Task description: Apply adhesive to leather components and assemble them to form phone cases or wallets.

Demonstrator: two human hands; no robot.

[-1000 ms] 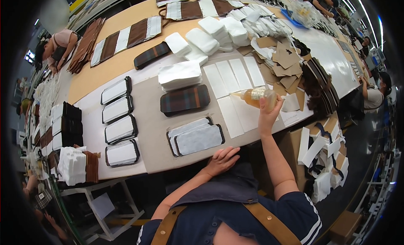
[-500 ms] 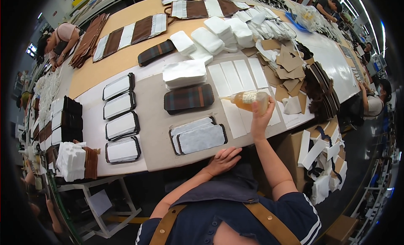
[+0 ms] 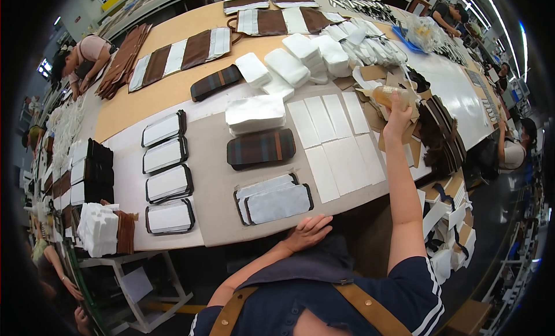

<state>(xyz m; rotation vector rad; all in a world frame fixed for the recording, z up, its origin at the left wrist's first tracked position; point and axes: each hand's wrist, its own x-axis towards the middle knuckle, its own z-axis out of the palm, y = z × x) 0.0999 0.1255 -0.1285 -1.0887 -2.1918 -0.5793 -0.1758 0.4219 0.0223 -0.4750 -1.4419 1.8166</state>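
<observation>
My right hand point(image 3: 398, 119) is closed around a squeeze bottle point(image 3: 383, 95) of amber liquid, held tilted over scattered brown cardboard pieces with its nozzle pointing left. The right arm is stretched far out over the table. At the table's front edge rests my left hand point(image 3: 310, 231), its fingers lying loosely out and holding nothing. Just beyond it lie grey-white panels with dark edging point(image 3: 278, 204). Rows of white strips point(image 3: 341, 162) lie flat between my two hands. A plaid fabric stack point(image 3: 261, 148) sits behind the grey-white panels, and a white pad stack point(image 3: 255, 113) stands behind that.
Dark-edged white panels point(image 3: 169, 183) form a column on the left. White foam pads point(image 3: 287, 67) are heaped farther back, beside brown-and-white striped pieces point(image 3: 179, 52). Dark brown strips point(image 3: 442, 131) stand at the right. A box of offcuts point(image 3: 448, 220) is below the right edge. Other people work around.
My right hand has carried the bottle away to the right and farther back, from above the white strips to the cardboard pieces. My left hand stays at the table edge.
</observation>
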